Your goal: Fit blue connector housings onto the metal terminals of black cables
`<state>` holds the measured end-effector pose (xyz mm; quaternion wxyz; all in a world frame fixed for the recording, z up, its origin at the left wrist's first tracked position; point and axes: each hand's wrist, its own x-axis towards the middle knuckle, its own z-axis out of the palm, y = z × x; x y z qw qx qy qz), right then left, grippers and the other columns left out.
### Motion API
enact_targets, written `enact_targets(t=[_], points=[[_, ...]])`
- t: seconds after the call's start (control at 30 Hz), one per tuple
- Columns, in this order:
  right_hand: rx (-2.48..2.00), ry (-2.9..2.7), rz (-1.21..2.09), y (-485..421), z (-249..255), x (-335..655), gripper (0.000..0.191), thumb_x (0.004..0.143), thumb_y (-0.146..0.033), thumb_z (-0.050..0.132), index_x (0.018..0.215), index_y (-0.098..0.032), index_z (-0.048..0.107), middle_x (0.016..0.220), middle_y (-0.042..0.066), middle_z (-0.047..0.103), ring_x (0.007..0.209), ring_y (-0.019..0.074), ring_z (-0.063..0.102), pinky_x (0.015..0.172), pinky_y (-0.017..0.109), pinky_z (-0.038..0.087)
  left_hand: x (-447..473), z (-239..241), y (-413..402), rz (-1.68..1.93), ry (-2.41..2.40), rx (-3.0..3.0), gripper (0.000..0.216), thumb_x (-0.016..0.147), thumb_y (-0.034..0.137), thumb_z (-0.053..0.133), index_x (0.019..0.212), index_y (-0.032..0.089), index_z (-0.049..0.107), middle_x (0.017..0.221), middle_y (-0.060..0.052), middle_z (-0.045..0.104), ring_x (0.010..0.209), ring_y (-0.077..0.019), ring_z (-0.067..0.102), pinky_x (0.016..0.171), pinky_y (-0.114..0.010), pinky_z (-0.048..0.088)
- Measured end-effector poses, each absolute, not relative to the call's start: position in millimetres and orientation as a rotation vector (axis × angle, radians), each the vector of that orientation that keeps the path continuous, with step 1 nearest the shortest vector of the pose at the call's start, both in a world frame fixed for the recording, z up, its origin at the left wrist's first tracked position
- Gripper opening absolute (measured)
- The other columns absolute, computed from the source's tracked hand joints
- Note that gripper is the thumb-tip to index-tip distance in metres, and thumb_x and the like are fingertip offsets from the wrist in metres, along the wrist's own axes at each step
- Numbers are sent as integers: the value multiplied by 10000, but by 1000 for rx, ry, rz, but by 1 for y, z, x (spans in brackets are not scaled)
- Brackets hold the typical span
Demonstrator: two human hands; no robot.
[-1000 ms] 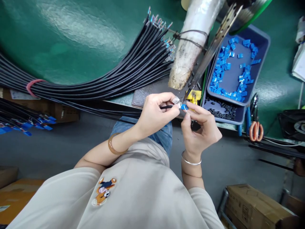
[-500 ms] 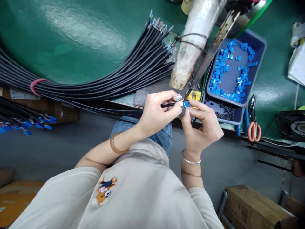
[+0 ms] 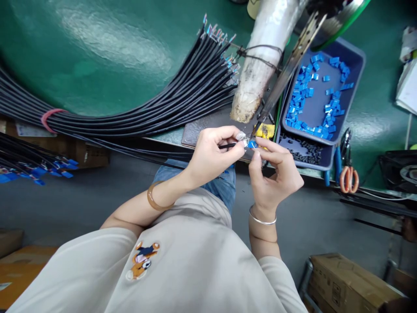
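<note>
My left hand [image 3: 216, 152] is closed in a pinch round a black cable [image 3: 228, 145] just behind its stripped end. A small blue connector [image 3: 252, 144] sits at the cable's wire ends, between the fingertips of both hands. My right hand [image 3: 275, 167] has thumb and index finger at the connector's right end, partly hiding it. A short white wire shows against the blue part. Just above the connector is the narrow tip of a metal tool that looks like a soldering iron [image 3: 276, 87], mounted beside a wrapped white tube [image 3: 254, 82].
A large bundle of black cables [image 3: 140, 117] with bare coloured wire ends lies left. A grey tray [image 3: 312, 111] of blue connectors rests on another tray of small black parts [image 3: 302, 150]. Orange-handled scissors [image 3: 349, 179] hang right. Finished-looking cables with blue ends [image 3: 39, 167] lie lower left.
Both hands stay at the connector under the tool tip. The left hand has shifted slightly left with the cable, and more of the blue connector shows between the fingers.
</note>
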<state>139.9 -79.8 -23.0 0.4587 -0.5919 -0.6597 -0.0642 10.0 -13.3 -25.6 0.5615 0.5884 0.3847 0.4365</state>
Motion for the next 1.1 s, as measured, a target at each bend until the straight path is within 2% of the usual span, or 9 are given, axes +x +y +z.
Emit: enact_targets(t=[0.13,0.27,0.37,0.47,0.6,0.77,0.87,1.0,1.1], points=[[-1402,-1729,-240,-82,-29,145,139,843,-128,643,933,-219,589,1058,39,753,930,156,738,776,262,606,-1,-20,-11,834,735,1333,137,808,210,625,687,144,612,606,11,544,541,-62,475,512,-178,410],[-1308,-1720,-263,-87,-33,148,152,850,-137,640,954,-234,589,928,-10,753,843,135,744,722,234,596,-11,-12,-15,748,673,1424,96,827,222,626,765,149,635,658,-6,595,563,-77,508,532,-196,426],[-1337,-1520,-153,-88,-29,148,168,839,-132,649,950,-245,593,835,-42,694,747,116,718,675,233,583,-13,-11,-22,953,711,1682,62,810,220,661,834,162,661,746,-24,651,641,-100,553,618,-223,462],[-1466,-1305,41,-85,-23,146,91,839,-204,676,852,-221,588,746,-60,597,625,75,638,577,196,534,-12,-16,-28,1160,707,1871,93,834,238,650,780,168,681,705,-25,668,648,-108,571,691,-247,472],[-1481,-1258,389,-81,-26,141,158,869,-297,645,821,-203,527,679,-85,564,483,55,598,485,178,507,-17,-23,-26,986,702,1683,210,879,253,594,712,145,657,635,-24,656,553,-81,544,566,-206,431],[-1522,-1288,129,-92,-23,133,30,889,-238,615,909,-227,595,622,-68,604,436,81,561,417,220,432,-27,-23,-19,731,648,1321,296,869,282,611,617,126,602,528,-6,593,457,-49,484,475,-171,381],[-1567,-1407,-4,-99,-15,132,104,897,-235,597,968,-232,674,640,-50,626,408,66,486,381,233,344,-28,-21,-19,731,644,1298,274,837,269,653,611,121,605,528,-5,599,450,-41,482,468,-162,373],[-1571,-1645,-52,-100,-12,133,191,891,-238,605,1044,-249,719,799,-18,733,452,49,515,432,201,420,-27,-21,-21,743,632,1320,243,829,259,665,635,120,620,542,-8,608,474,-50,508,485,-163,398],[-1565,-1711,-91,-99,-15,132,218,880,-210,618,1064,-249,729,797,-20,746,479,50,545,497,190,475,-26,-23,-22,761,634,1347,228,854,258,630,671,123,632,552,-11,601,500,-62,524,511,-175,427]])
